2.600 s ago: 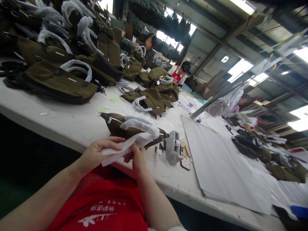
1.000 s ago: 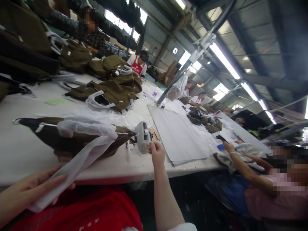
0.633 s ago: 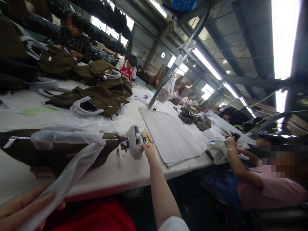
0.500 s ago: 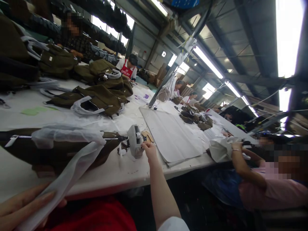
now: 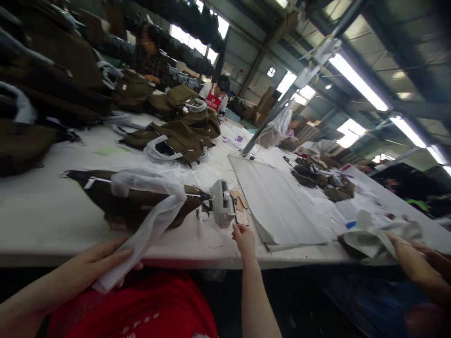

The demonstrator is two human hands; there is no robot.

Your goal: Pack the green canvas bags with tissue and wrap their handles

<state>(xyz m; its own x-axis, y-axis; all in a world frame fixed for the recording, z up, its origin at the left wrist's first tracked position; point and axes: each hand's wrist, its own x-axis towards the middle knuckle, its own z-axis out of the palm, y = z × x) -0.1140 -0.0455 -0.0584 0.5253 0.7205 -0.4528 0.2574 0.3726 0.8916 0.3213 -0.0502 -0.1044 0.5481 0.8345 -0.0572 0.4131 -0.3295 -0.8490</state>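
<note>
The left hand (image 5: 109, 260) is closed on the lower end of a white strip (image 5: 153, 227), which is gripped between thumb and fingers by the near edge of the surface (image 5: 42, 216). The left forearm is angled in from the lower left. By the slanting strip, the hand is linked to the white-wrapped handles (image 5: 146, 182) of an olive bag (image 5: 130, 202), which is set on the surface near that edge, its zipped top turned up. The right forearm is held nearly upright; the right hand (image 5: 244, 239) is tipped leftward, its fingertips bunched just beside the near corner of a grey tape dispenser (image 5: 221, 206). Whether tape is pinched there cannot be told.

Only a small gap is seen between the bag's right end and the dispenser. Beyond the right hand, a phone (image 5: 242, 218) is partly covered by brown pieces (image 5: 240, 199). Rightward, room is bounded by the slanted edge of large white sheets (image 5: 285, 202). A wider stretch of surface is shown left of the bag, bounded behind by piled olive bags (image 5: 70, 61).
</note>
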